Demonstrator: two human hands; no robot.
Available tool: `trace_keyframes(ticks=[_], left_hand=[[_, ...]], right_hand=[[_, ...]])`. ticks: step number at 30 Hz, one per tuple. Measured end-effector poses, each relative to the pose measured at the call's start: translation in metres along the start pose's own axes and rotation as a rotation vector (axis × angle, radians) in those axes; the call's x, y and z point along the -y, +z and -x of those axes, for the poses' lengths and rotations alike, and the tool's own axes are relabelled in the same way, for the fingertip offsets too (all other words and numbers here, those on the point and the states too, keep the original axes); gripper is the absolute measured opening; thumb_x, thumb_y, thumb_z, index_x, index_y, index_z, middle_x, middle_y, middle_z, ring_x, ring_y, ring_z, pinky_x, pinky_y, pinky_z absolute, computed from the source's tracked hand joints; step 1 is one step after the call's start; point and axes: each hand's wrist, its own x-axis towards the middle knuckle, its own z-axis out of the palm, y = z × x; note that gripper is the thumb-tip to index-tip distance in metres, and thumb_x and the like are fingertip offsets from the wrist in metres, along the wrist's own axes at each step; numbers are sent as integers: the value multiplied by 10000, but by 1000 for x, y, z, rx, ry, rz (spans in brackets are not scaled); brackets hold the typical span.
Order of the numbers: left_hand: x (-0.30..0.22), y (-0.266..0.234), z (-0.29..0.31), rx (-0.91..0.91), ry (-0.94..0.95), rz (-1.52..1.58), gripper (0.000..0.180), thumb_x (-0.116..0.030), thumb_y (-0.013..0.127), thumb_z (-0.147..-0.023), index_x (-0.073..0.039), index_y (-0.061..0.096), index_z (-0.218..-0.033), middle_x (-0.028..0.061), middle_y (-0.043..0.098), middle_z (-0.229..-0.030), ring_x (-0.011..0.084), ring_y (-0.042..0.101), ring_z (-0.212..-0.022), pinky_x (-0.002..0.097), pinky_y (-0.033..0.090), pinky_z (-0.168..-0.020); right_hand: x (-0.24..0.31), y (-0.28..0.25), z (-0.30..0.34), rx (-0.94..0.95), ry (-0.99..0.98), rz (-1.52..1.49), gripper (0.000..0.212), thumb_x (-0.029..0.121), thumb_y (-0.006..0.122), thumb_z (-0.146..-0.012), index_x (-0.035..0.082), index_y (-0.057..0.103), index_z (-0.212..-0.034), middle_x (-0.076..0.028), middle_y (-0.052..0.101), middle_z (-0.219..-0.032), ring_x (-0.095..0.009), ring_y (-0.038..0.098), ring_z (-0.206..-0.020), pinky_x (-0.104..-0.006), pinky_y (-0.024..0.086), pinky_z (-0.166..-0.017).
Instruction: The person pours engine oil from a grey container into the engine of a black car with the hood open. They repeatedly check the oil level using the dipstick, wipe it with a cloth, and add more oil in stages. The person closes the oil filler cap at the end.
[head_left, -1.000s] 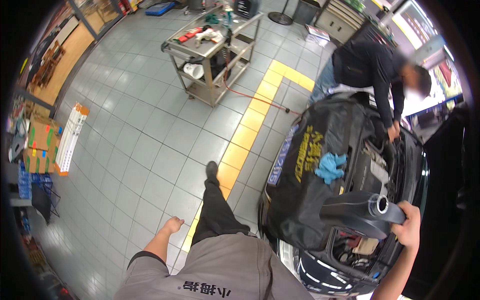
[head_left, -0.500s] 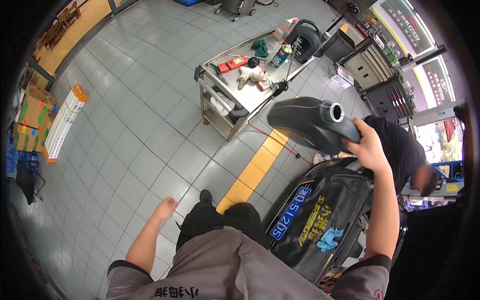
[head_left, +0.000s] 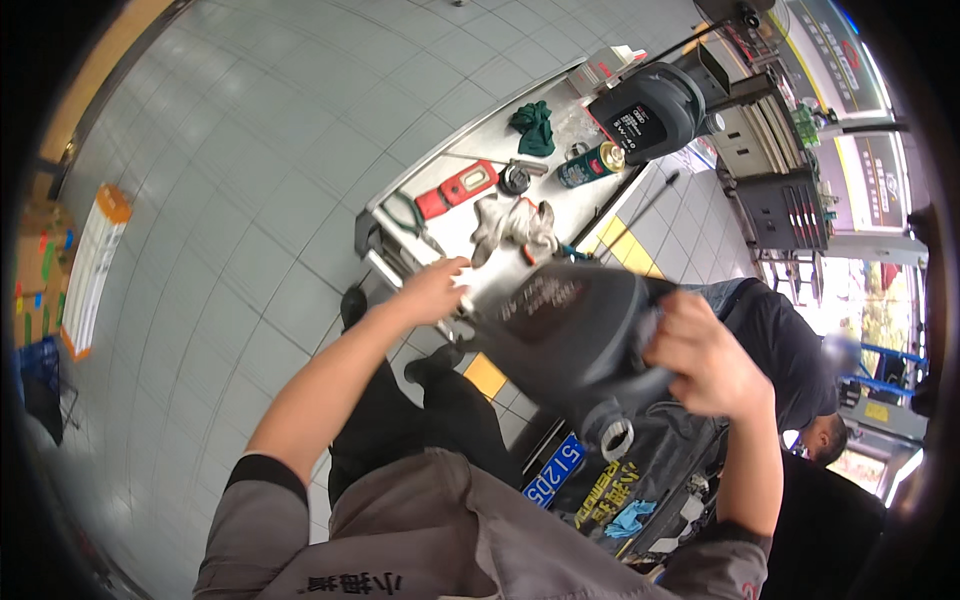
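My right hand (head_left: 705, 360) is closed round the handle of a dark grey engine oil jug (head_left: 560, 330). The jug is tilted, its uncapped mouth pointing down toward me above the car's covered front. My left hand (head_left: 435, 290) reaches to the near edge of a metal cart (head_left: 400, 245), fingers apart and slightly bent, just left of the jug's base. On the cart top lie whitish work gloves (head_left: 515, 228), a red work light (head_left: 456, 190), a black cap (head_left: 515, 180), a green cloth (head_left: 533, 128) and a dark green can (head_left: 592, 165). A second dark oil jug (head_left: 650, 112) stands at the far end.
A car front under a black cover (head_left: 650, 430) is at lower right, a blue glove (head_left: 630, 518) on it. Another person (head_left: 780, 340) bends over beside it. Tool cabinets (head_left: 770, 195) stand at far right. Cardboard boxes (head_left: 40, 270) are at far left.
The cart is now nearer in view. The jug has swung lower and turned, its mouth now facing down toward me. My left hand has risen from my side to the cart's edge.
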Motion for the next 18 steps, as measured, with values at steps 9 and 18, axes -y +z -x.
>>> trace_keyframes(ticks=[9, 18], left_hand=[[-67, 90, -261, 281, 212, -388, 496, -87, 603, -876, 27, 533, -1354, 259, 476, -1410, 393, 542, -1304, 466, 464, -1087], [-105, 49, -368, 391, 356, -260, 507, -199, 568, -952, -13, 506, -1420, 282, 560, -1387, 422, 559, -1288, 444, 465, -1077]], right_hand=[[5, -30, -47, -43, 442, -144, 318, 84, 716, -526, 134, 697, -840, -3, 568, -772, -227, 606, -815, -437, 508, -942], [-38, -21, -80, -33, 430, 25, 149, 152, 712, -639, 128, 649, -771, -4, 557, -763, -209, 611, -811, -464, 508, -984]])
